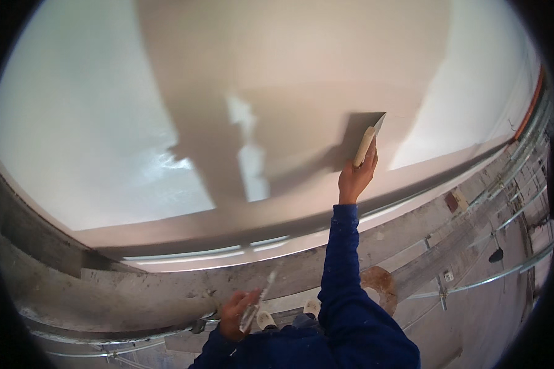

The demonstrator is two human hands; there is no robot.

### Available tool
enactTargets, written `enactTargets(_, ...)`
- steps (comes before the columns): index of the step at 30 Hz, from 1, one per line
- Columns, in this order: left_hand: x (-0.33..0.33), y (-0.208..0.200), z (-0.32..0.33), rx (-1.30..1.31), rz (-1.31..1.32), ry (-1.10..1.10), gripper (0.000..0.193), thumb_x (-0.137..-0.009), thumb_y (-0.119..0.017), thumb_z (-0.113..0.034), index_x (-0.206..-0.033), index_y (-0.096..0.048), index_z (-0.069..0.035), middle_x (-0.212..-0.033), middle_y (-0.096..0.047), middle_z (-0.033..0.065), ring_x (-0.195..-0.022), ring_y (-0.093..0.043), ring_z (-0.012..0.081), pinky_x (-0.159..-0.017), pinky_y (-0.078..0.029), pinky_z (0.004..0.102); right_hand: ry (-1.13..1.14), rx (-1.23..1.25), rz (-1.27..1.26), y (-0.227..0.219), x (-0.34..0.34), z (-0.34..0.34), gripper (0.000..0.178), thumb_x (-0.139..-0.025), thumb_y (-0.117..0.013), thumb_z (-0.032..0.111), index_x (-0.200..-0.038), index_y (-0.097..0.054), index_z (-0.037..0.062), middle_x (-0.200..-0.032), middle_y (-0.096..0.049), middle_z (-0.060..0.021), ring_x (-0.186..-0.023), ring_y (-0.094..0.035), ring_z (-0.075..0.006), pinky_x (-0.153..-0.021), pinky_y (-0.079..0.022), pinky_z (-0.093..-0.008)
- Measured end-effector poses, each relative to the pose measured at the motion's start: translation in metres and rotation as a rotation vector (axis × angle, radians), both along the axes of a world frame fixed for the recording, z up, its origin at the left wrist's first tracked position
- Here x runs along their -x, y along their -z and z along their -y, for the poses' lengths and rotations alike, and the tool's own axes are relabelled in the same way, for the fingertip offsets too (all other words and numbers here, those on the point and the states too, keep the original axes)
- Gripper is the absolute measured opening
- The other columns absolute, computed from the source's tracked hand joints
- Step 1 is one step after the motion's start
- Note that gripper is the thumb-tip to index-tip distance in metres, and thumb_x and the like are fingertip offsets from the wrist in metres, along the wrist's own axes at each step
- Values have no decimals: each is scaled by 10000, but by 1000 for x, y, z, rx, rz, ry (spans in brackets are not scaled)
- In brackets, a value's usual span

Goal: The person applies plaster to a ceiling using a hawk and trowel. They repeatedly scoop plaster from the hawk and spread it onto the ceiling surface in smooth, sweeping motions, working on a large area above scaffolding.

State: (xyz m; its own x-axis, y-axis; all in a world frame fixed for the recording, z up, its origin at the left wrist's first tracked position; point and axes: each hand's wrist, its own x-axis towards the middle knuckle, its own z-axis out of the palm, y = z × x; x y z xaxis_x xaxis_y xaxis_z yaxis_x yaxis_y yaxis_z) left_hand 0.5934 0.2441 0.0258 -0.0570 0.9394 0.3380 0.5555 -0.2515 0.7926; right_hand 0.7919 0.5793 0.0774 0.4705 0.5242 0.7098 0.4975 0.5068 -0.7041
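At the pale wall (326, 55), in the head view, the right hand (356, 181) reaches out at nearly full arm's length, its fingers closed around the wooden handle of a trowel (379, 126). The trowel's blade shows almost edge-on, tilted, its tip meeting its own dark shadow, so it is at or very near the surface; whether the whole edge touches, I cannot tell. Low in front of the body, the left hand (232, 315) grips a thin, light-smeared tool (252, 312), blurred and well apart from the wall; its exact kind is unclear. Both shoes (264, 319) stand close to the wall's foot, with metal tubes (492, 281) off to the right. The step in hand looks like spreading or smoothing a coat, probably partway through a stroke. The next move likely calls for a steady, shallow blade angle and even pressure along the wall, with the left-hand tool kept clear and level enough to hold any filler it carries.
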Motion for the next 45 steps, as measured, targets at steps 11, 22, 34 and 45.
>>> enactTargets(11, 18, -76, 29, -146, 105, 256, 389, -726, -631, -18, -1110, -571, -32, -867, -558, 100, -746, -586, 210, -658, -481, 289, -120, 113, 153, 27, 242, 119, 804, -610, -579, -32, -1351, -297, 104, -1269, -352, -213, -1157, -334, -385, -973, -254, -489)
enactTargets(22, 5, -72, 56, 249, 506, 136, 292, -814, -574, -306, -859, -520, -23, -758, -525, 63, -619, -470, 122, -552, -387, 242, -1261, 569, -646, 68, 166, 198, 477, -633, -593, -20, -1099, -496, -52, -926, -586, -155, -839, -583, -233, -748, -471, -364)
enactTargets(34, -25, -30, 4, 566, 901, 502, 485, -842, -468, -473, -815, -543, 5, -529, -500, 53, -431, -468, 127, -434, -384, 236, -1218, 205, -975, 54, -82, 235, 378, -656, -557, -49, -1024, -543, 37, -995, -575, -77, -918, -558, -236, -832, -454, -330)
enactTargets(45, -74, -35, -36, 593, 1102, 571, 367, -844, -493, -351, -848, -501, 16, -541, -467, 54, -427, -439, 115, -407, -367, 225, -1260, 686, 6, 30, -126, 200, 476, -570, -525, -44, -1033, -585, 50, -1050, -550, -94, -971, -526, -223, -845, -407, -300)
